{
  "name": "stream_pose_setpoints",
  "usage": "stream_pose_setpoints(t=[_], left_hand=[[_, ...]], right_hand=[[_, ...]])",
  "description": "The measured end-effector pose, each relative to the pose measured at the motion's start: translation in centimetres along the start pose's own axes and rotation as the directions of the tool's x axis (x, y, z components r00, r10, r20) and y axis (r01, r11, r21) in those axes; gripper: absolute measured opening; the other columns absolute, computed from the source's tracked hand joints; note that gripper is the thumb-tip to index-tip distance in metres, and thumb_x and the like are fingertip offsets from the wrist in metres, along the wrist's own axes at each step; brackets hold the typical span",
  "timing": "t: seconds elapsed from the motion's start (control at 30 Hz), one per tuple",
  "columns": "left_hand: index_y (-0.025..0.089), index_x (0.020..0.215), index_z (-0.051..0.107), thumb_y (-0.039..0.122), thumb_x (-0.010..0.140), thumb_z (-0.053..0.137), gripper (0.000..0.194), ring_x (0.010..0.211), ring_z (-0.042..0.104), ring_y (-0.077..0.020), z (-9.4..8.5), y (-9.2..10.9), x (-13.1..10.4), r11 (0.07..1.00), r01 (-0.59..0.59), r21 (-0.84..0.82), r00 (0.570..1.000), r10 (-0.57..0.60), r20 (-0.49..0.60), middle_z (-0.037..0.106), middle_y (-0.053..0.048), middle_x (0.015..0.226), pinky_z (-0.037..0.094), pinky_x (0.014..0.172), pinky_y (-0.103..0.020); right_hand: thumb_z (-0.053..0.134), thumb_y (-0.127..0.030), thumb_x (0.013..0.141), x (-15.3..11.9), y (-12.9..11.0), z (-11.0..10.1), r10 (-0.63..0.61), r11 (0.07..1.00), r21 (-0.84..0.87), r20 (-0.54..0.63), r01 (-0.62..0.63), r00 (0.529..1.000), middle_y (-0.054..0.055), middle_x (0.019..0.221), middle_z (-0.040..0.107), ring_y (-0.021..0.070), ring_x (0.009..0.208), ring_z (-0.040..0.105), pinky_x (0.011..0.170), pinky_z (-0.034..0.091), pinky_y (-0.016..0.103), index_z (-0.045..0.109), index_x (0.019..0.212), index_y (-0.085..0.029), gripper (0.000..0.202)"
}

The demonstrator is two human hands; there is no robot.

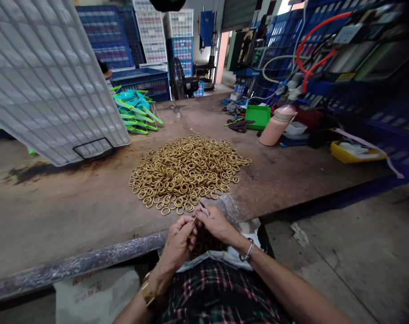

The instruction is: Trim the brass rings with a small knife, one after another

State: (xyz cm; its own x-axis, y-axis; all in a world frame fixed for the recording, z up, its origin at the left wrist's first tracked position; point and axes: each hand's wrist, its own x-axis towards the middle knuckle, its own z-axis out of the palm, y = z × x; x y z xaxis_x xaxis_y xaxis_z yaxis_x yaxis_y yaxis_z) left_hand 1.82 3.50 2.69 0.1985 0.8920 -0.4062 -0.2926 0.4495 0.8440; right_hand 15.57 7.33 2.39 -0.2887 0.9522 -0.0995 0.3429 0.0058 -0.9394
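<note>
A broad heap of brass-coloured rings (pixel 187 166) lies on the worktable in front of me. Just off the table's front edge, my left hand (pixel 180 238) pinches one ring (pixel 194 220), seen edge-on and partly covered by the fingers. My right hand (pixel 218 222) meets it there, closed around a small pointed metal tool (pixel 204 209) whose tip sticks out past the forefinger. The fingers of both hands nearly touch. Below them an open white bag (pixel 221 257) rests at my lap, with dim ring shapes inside it.
A ribbed white plastic crate (pixel 56 85) stands on edge at the left, beside green and turquoise plastic pieces (pixel 137 108). Toward the right are a green tray (pixel 257 117), a pink bottle (pixel 275 128) and a yellow tray (pixel 356 153). A fan (pixel 178 78) and stacked crates (pixel 150 36) stand behind.
</note>
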Motion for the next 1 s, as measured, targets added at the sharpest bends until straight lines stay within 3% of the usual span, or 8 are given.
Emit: stream_pose_setpoints(t=[0.13, 0.3, 0.5, 0.63, 0.77, 0.9, 1.0], left_hand=[[0.017, 0.076, 0.05, 0.044, 0.071, 0.062, 0.03, 0.042, 0.039, -0.003, 0.4, 0.1, -0.1, 1.0, -0.013, -0.027, 0.999, 0.012, -0.046, 0.049, 0.006, 0.06, 0.025, 0.037, -0.015], [0.018, 0.074, 0.048, 0.046, 0.068, 0.064, 0.033, 0.041, 0.039, -0.0038, 0.8, -0.1, -0.1, 0.999, -0.043, 0.001, 0.995, 0.043, -0.095, 0.05, 0.007, 0.057, 0.026, 0.037, -0.016], [0.018, 0.072, 0.047, 0.044, 0.072, 0.06, 0.029, 0.04, 0.038, -0.004, 0.7, -0.3, 0.1, 0.995, -0.07, 0.069, 0.991, 0.077, -0.106, 0.048, 0.007, 0.054, 0.028, 0.037, -0.016], [0.017, 0.069, 0.048, 0.043, 0.076, 0.057, 0.028, 0.038, 0.036, -0.0035, 1.0, -0.1, -1.1, 0.989, -0.061, 0.131, 0.997, 0.066, -0.032, 0.046, 0.007, 0.049, 0.027, 0.038, -0.016], [0.017, 0.07, 0.051, 0.038, 0.076, 0.06, 0.024, 0.038, 0.037, -0.0031, 1.0, -0.8, -2.5, 0.994, 0.096, 0.057, 0.985, -0.103, 0.139, 0.05, 0.005, 0.053, 0.025, 0.036, -0.015], [0.015, 0.07, 0.052, 0.028, 0.071, 0.065, 0.018, 0.037, 0.04, -0.0033, -0.3, -2.4, -2.4, 0.906, 0.385, -0.174, 0.923, -0.378, 0.076, 0.053, 0.004, 0.054, 0.022, 0.032, -0.013], [0.01, 0.075, 0.056, 0.02, 0.075, 0.061, 0.011, 0.039, 0.047, -0.0048, -1.3, -3.3, -2.0, 0.811, 0.499, -0.306, 0.853, -0.522, 0.006, 0.057, 0.0, 0.055, 0.027, 0.033, -0.012]], right_hand=[[0.039, -0.021, 0.084, -0.5, 1.0, -0.1, -0.104, 0.955, -0.283, -0.049, 0.086, 0.993, -0.001, 0.064, 0.054, 0.0111, 0.059, 0.047, 0.058, 0.032, 0.022, 0.055, 0.08, -0.018, 0.017], [0.043, -0.008, 0.072, -1.4, 1.4, 0.1, -0.16, 0.789, -0.584, 0.105, 0.191, 0.981, 0.002, 0.074, 0.061, 0.0135, 0.065, 0.052, 0.06, 0.03, 0.024, 0.054, 0.086, -0.018, 0.02], [0.041, -0.008, 0.075, -1.4, 0.6, 0.5, -0.073, 0.708, -0.691, 0.132, 0.145, 0.989, 0.006, 0.085, 0.065, 0.0157, 0.073, 0.058, 0.061, 0.031, 0.024, 0.054, 0.095, -0.016, 0.026], [0.04, -0.011, 0.078, -0.5, 0.6, -0.2, 0.05, 0.632, -0.775, 0.028, -0.01, 0.998, 0.009, 0.084, 0.067, 0.0183, 0.072, 0.06, 0.059, 0.031, 0.026, 0.054, 0.102, -0.015, 0.028], [0.039, -0.011, 0.079, 0.2, 0.9, -1.8, 0.071, 0.613, -0.786, -0.041, -0.076, 0.997, 0.008, 0.084, 0.066, 0.0174, 0.073, 0.059, 0.061, 0.032, 0.026, 0.054, 0.103, -0.016, 0.029], [0.04, -0.01, 0.077, 0.3, 1.3, -1.8, -0.024, 0.675, -0.737, -0.039, -0.013, 0.999, 0.006, 0.088, 0.066, 0.0161, 0.076, 0.058, 0.065, 0.034, 0.025, 0.055, 0.1, -0.017, 0.028], [0.042, -0.014, 0.08, 0.7, 1.4, -0.4, -0.112, 0.72, -0.692, -0.048, 0.048, 0.993, 0.005, 0.091, 0.065, 0.0158, 0.08, 0.058, 0.068, 0.034, 0.024, 0.054, 0.1, -0.018, 0.024]])
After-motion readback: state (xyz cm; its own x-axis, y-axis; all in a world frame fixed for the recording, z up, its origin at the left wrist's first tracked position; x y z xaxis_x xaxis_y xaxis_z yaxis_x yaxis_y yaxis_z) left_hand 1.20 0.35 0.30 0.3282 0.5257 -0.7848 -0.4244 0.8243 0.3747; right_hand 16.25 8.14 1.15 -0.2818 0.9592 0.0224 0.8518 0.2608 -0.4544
